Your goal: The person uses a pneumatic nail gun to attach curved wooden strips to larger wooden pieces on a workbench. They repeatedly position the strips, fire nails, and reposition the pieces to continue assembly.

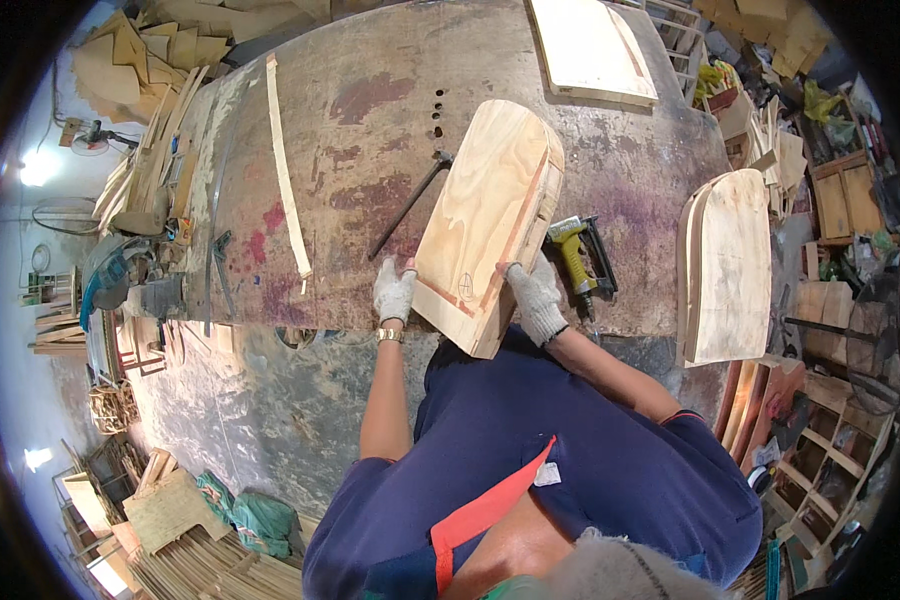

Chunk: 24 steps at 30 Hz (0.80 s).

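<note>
Both my hands wear pale knitted gloves and hold a thick, round-ended wooden panel (487,200) over the near edge of the workbench (360,160). The panel lies tilted, its rounded end pointing away and to the right, with a pencilled mark near its square end. My left hand (395,290) grips the left edge near that end, thumb on top. My right hand (536,302) holds the opposite edge, thumb on the face and the other fingers along the side. Left of the panel lies a hammer (407,208). To its right rests a yellow-and-black nail gun (573,258).
A thin wooden strip (286,170) lies on the bench's left side. Another pale panel (590,50) sits at the far right. Similar rounded panels (730,265) are stacked at the right edge. Scrap wood (145,175) piles up at the left; a wooden rack (830,440) stands at lower right.
</note>
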### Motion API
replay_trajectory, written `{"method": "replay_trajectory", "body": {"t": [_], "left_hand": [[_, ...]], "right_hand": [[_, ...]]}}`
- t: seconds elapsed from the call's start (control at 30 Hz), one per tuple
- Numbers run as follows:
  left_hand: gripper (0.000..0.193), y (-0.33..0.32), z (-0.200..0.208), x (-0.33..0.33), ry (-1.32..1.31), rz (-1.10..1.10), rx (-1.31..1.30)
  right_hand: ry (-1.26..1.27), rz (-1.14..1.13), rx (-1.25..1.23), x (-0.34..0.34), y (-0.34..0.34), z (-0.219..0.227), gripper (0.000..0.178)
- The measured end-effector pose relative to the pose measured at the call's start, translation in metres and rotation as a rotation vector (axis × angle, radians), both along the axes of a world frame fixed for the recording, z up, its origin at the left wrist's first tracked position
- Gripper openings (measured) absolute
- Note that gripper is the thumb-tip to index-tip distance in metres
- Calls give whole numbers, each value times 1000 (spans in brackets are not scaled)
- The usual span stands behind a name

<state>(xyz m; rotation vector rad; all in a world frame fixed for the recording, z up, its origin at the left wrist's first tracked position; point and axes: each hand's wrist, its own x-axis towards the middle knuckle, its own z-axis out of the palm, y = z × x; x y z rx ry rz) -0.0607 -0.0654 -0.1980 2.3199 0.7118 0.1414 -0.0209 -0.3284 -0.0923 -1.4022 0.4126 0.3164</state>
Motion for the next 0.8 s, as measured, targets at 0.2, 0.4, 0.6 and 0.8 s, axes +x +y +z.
{"method": "replay_trajectory", "body": {"t": [0.2,0.4,0.6,0.8], "left_hand": [[56,6,-36,-23,134,-38,-94],[62,24,-18,-7,148,-87,-177],[48,1,35,-5,-48,341,-1237],[31,-46,73,-6,-1,-11,-969]], "right_hand": [[196,106,36,15,-1,18,53],[197,105,192,35,-7,47,43],[384,-27,354,49,-47,56,39],[170,-57,131,70,-96,62,25]]}}
